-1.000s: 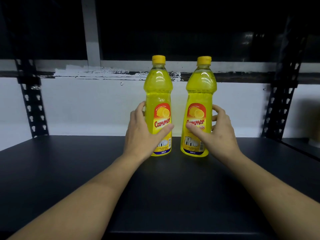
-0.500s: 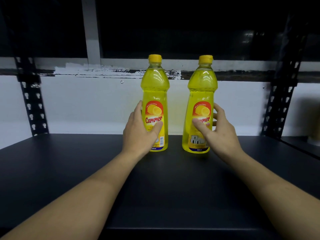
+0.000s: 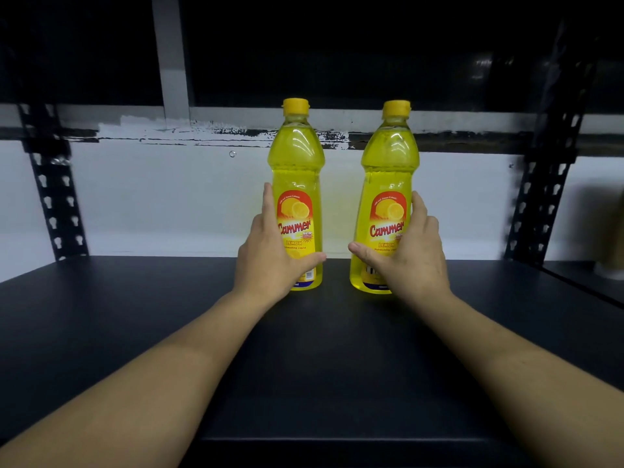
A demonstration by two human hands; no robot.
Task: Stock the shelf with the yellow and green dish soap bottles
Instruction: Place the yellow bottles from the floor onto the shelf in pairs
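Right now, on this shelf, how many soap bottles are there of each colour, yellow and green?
Yellow bottles: 2 (left yellow bottle, right yellow bottle)
Green bottles: 0
Total: 2

Both bottles stand on the dark shelf [image 3: 135,315] at centre frame, apart from each other, yellow caps on, labels facing me. My left hand [image 3: 270,261] grips the left yellow bottle [image 3: 297,163]: thumb across the lower label, fingers up its left side. My right hand [image 3: 408,261] holds the right yellow bottle [image 3: 388,170] with the thumb across its front and fingers on its right side. This bottle looks tilted a little, top toward frame right. Behind is a white wall [image 3: 152,204], with black perforated uprights [image 3: 50,197] at both edges.
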